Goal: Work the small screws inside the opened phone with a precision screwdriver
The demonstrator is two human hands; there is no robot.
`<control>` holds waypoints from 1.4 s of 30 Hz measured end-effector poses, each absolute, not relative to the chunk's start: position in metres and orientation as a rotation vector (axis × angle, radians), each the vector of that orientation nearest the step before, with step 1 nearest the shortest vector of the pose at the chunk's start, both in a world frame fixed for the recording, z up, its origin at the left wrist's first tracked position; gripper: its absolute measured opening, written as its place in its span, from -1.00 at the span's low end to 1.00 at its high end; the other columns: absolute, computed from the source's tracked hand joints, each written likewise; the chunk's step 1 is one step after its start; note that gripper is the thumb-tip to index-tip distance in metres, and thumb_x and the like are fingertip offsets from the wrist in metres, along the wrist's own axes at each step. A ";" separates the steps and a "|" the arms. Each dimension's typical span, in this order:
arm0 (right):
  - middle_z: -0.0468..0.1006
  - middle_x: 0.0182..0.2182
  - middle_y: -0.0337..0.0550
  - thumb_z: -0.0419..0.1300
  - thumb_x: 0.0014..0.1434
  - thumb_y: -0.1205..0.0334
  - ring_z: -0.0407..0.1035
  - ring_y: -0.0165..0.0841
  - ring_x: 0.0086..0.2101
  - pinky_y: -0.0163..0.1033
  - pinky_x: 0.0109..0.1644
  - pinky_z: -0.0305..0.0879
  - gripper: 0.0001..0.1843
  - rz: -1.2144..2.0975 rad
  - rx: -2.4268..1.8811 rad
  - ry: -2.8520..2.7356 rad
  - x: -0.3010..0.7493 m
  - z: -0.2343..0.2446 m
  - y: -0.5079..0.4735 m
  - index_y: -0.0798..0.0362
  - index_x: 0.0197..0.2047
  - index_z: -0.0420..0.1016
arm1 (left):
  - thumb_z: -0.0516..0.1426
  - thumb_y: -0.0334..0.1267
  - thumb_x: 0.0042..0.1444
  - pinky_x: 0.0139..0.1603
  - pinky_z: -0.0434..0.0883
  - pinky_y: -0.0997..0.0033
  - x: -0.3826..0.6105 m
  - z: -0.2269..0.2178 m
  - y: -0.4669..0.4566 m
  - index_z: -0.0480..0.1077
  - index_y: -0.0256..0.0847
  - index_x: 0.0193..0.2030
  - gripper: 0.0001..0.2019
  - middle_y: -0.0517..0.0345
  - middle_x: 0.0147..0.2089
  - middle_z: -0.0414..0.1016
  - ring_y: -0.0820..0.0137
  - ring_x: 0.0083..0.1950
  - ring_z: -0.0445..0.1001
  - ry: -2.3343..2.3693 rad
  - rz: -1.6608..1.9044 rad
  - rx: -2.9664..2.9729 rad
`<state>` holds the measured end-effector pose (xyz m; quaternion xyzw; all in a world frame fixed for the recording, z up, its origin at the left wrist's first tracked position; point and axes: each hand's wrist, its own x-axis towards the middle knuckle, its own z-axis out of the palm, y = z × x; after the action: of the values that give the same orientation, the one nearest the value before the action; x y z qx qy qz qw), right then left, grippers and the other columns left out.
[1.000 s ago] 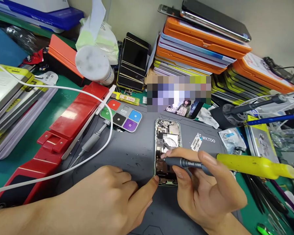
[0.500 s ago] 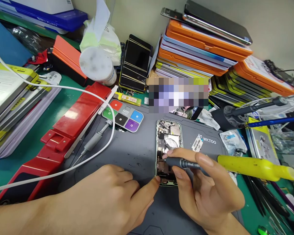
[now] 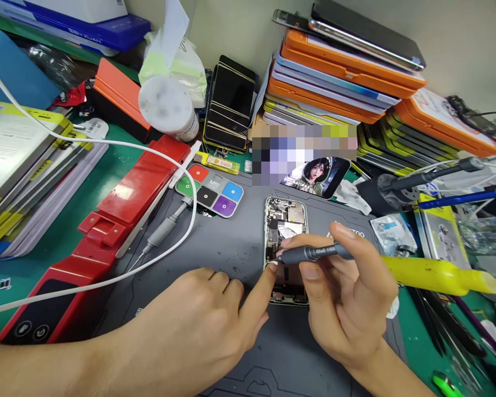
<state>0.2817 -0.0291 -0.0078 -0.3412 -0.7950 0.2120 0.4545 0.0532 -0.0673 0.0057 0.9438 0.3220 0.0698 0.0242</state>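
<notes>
An opened smartphone (image 3: 287,220) lies on the grey work mat, its inner boards and battery area exposed. My left hand (image 3: 215,325) reaches in from the left, its index finger stretched out and its tip touching the phone's inside near the left edge. The other fingers curl loosely and hold nothing visible. Between the thumb and fingers of my right hand (image 3: 347,309) is a slim dark grey screwdriver (image 3: 314,253). Its tip points left, right beside my left index fingertip. What the tip touches is too small to make out. My right hand covers part of the phone's right side.
A white cable (image 3: 190,220) loops over a red device (image 3: 128,187) at the left. A colored-square tray (image 3: 210,190) and another grey screwdriver (image 3: 163,231) lie on the mat. Boxes (image 3: 347,77) are stacked behind. A yellow-handled tool (image 3: 434,274) and tweezers (image 3: 446,314) are at the right.
My left index fingertip has moved from the phone's lower left edge up to the screwdriver's tip. The screwdriver has shifted slightly upward with my right hand.
</notes>
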 end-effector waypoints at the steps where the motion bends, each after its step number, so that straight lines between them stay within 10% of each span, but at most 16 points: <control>1: 0.70 0.05 0.05 0.17 0.37 0.59 0.69 -0.17 -0.06 -0.08 -0.15 0.77 -0.16 0.520 -0.830 -1.976 0.282 -0.008 -0.029 -0.09 0.61 0.18 | 0.06 -0.18 0.58 -0.52 0.29 0.21 0.054 0.006 -0.068 0.25 -0.62 0.48 -0.46 0.15 -0.38 0.56 0.25 -0.48 0.55 1.009 0.212 2.920; 13: 0.69 0.08 0.02 0.14 0.41 0.52 0.65 -0.16 0.01 -0.01 0.02 0.70 -0.17 0.414 -0.823 -2.114 0.283 -0.004 -0.033 -0.07 0.65 0.10 | 0.27 0.16 0.40 -0.52 0.37 0.26 0.059 0.011 -0.069 0.53 -0.45 0.26 -0.37 0.03 -0.38 0.68 0.20 -0.51 0.61 1.059 0.171 2.909; 16: 0.71 -0.13 -0.06 0.10 0.40 0.53 0.65 -0.20 -0.15 -0.04 -0.10 0.69 -0.22 0.322 -0.761 -2.134 0.282 0.000 -0.031 -0.02 0.61 0.19 | 0.25 0.15 0.40 -0.50 0.40 0.30 0.061 0.014 -0.065 0.56 -0.40 0.23 -0.41 0.03 -0.40 0.68 0.22 -0.51 0.61 1.053 0.154 2.898; 42: 0.61 0.03 0.06 0.08 0.35 0.55 0.52 -0.15 0.07 0.14 0.31 0.50 -0.21 0.177 -0.716 -2.193 0.286 0.001 -0.032 0.13 0.61 0.22 | 0.22 0.00 0.49 -0.52 0.42 0.24 0.061 0.002 -0.065 0.41 -0.53 0.37 -0.42 -0.10 -0.24 0.73 0.18 -0.45 0.65 0.956 0.109 2.945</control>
<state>0.2856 -0.0321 0.0005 -0.2835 -0.8677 0.0702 0.4022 0.0606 -0.0646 0.0020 0.9503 0.3086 0.0353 0.0219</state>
